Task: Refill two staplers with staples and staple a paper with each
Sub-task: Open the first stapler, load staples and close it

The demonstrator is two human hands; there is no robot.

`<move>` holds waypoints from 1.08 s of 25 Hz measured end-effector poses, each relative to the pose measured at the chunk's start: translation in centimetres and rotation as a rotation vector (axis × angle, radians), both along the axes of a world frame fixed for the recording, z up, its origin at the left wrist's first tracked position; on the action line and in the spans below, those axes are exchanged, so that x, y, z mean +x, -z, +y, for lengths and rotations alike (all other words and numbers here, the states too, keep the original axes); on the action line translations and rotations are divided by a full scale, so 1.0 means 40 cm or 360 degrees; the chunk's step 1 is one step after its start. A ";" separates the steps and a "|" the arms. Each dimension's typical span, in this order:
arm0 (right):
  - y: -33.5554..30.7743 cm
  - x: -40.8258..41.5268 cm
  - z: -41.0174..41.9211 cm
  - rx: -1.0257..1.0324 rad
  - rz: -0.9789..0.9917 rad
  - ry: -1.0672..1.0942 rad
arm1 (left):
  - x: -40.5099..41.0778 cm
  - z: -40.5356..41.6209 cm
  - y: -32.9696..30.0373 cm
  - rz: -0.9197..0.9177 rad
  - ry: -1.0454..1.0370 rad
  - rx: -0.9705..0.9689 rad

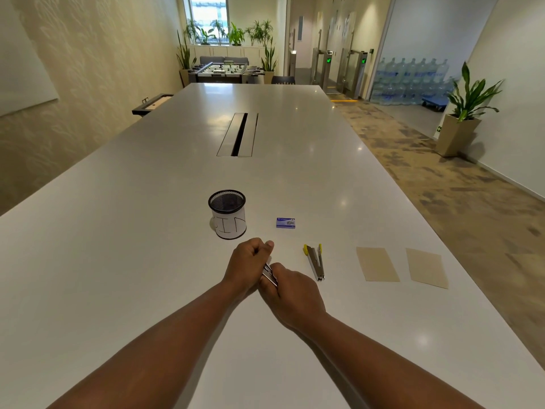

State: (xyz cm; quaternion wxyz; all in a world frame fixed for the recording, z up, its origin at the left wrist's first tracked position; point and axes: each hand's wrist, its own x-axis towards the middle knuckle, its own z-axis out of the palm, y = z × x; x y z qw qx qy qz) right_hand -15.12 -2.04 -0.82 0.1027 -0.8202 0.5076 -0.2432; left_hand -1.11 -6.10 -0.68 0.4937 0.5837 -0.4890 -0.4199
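Progress: early by my reckoning; staple box [285, 223] looks closed, both brown papers [377, 264] lie flat toward the table's [118, 261] right edge, no staple visible in them.
Held stapler [269, 274]: near the front edge, long axis running away from the person, leaning left.
Left hand [246, 267]: curled round its far end.
Right hand [290, 293]: gripping its near end.
Second stapler [315, 262]: opened in a V on the table, yellow tips pointing away.

Long white table [177, 178], cable slot [238, 134] at centre. Foosball table [225, 70], potted plants [236, 35] under far window [208, 10]. Patterned carpet [442, 178]; stacked water bottles [413, 81] right.
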 end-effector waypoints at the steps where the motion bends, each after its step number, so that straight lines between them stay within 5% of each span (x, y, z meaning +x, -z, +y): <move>1: 0.000 0.001 0.000 -0.0004 0.0009 0.0000 | 0.001 0.000 0.000 -0.0036 -0.0002 -0.0011; 21: 0.006 0.000 -0.002 0.0021 0.0009 -0.0027 | -0.003 -0.003 0.001 -0.0175 -0.0038 -0.0011; 27: 0.013 0.001 -0.006 0.0024 -0.0033 0.0004 | -0.002 -0.001 0.000 0.0056 0.0017 0.0038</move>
